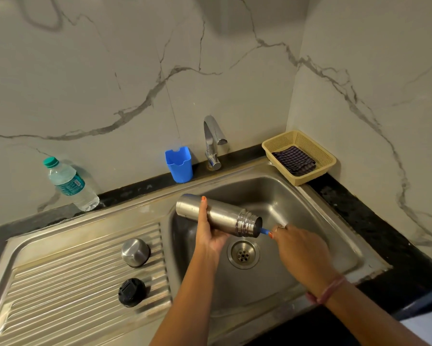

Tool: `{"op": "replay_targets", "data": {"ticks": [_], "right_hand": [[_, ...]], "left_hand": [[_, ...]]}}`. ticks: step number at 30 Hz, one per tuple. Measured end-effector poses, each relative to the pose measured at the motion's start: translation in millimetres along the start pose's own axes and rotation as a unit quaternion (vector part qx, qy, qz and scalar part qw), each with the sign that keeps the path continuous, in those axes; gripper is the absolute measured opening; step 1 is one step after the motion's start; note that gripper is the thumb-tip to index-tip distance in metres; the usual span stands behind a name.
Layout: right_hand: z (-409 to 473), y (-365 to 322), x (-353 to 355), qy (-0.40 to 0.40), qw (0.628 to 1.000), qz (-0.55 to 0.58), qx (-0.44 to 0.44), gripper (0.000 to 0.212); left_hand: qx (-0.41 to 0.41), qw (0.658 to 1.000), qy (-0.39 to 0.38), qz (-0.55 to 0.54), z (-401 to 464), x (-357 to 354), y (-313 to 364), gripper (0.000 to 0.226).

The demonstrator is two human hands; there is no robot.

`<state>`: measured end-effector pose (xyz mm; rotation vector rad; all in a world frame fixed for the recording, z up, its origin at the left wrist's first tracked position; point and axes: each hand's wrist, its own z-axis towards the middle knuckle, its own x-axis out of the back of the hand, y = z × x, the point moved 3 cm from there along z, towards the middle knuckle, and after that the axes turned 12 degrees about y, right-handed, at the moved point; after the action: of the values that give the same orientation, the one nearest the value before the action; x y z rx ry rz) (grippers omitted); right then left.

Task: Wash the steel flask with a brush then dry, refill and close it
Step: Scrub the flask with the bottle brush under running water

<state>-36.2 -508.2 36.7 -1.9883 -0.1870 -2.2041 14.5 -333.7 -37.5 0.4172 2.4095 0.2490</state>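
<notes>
while the left hand [210,236] grips the steel flask [217,216] sideways over the sink [309,203], the right hand [299,248] pinching the blue brush handle [264,230] should stroke fully to the base.

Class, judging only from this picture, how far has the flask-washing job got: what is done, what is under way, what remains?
Done: steel cap and black stopper lie off on the drainboard. Under way: left hand holds the flask sideways over the sink; right hand works the blue brush handle in its mouth. Left: drying, refilling, closing.

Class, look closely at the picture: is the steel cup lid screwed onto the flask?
No: the steel cup lid sits on the draining board, apart from the flask held by the left hand.
</notes>
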Motion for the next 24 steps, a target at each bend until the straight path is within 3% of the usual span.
{"op": "replay_targets", "data": {"ticks": [10, 24], "right_hand": [[15.3, 33.8, 15.6, -0.154, 0.954, 0.245, -0.082, 0.039], [11.0, 48.7, 11.0, -0.217, 0.922, 0.296, -0.119, 0.039]], "left_hand": [[-0.021, 1.000, 0.003, -0.009, -0.3, -1.9, -4.2, 0.036], [0.013, 1.000, 0.005, 0.008, -3.1, -2.6, -18.6, 0.053]]}}
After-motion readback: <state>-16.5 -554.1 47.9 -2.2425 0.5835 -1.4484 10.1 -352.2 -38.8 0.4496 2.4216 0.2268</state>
